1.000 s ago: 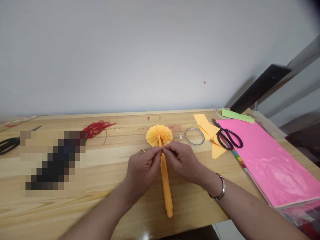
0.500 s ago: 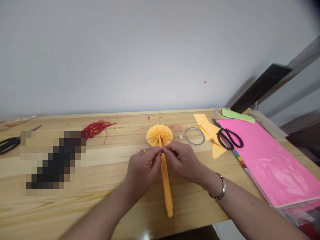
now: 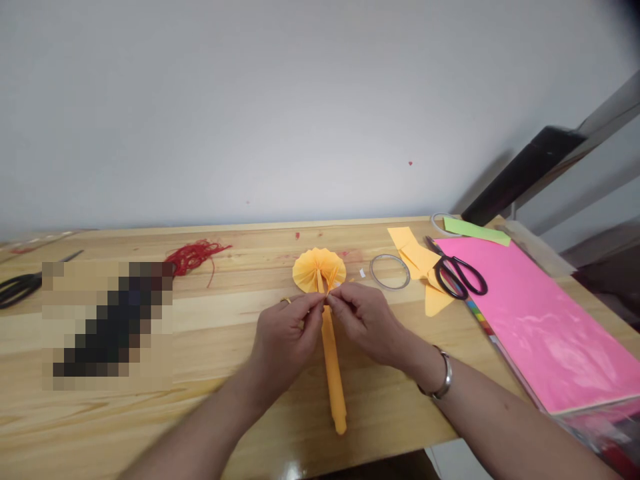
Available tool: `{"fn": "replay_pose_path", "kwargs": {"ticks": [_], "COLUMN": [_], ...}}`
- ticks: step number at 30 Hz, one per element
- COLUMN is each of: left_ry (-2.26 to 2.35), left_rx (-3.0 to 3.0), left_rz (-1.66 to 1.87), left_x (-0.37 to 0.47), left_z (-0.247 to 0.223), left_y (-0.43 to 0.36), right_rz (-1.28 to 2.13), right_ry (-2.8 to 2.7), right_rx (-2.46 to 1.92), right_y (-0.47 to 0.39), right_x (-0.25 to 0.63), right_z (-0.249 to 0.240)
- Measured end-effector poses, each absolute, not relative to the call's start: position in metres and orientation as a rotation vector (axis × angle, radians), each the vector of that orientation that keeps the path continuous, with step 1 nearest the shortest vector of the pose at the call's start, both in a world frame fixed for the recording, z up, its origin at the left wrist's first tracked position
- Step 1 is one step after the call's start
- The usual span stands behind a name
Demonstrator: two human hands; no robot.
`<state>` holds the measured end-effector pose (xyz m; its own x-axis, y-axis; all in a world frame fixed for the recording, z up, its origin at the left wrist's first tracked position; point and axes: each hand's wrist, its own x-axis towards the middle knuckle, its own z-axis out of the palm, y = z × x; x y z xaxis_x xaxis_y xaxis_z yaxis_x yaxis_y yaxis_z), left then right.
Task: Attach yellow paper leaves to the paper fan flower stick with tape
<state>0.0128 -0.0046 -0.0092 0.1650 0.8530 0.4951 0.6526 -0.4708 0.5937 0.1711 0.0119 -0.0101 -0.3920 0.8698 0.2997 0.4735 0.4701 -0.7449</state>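
A pleated orange paper fan, spread nearly round, lies in the middle of the wooden table. Its rolled orange paper handle runs from the fan toward me. Over the place where the two meet, my left hand pinches with thumb and forefinger, a ring on one finger. From the other side my right hand pinches at the same spot, its fingertips touching or almost touching the left ones. Whatever is between the fingertips is too small and covered to make out.
Right of the fan are a roll of clear tape, orange paper scraps and black-handled scissors beside pink paper sheets. A green strip lies behind. Red threads, a blurred-out dark object and more scissors lie left.
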Motion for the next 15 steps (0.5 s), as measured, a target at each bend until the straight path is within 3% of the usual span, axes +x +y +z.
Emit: {"fn": "replay_pose_path", "kwargs": {"ticks": [15], "left_ry": [1.470], "left_rx": [2.124], "left_rz": [1.152], "left_x": [0.0122], "left_z": [-0.0082], "left_y": [-0.0052], "right_rz": [0.739], "right_ry": [-2.045], "right_rx": [-1.121], "right_y": [0.0117], "right_x": [0.1715], "right_z": [-0.0092]}}
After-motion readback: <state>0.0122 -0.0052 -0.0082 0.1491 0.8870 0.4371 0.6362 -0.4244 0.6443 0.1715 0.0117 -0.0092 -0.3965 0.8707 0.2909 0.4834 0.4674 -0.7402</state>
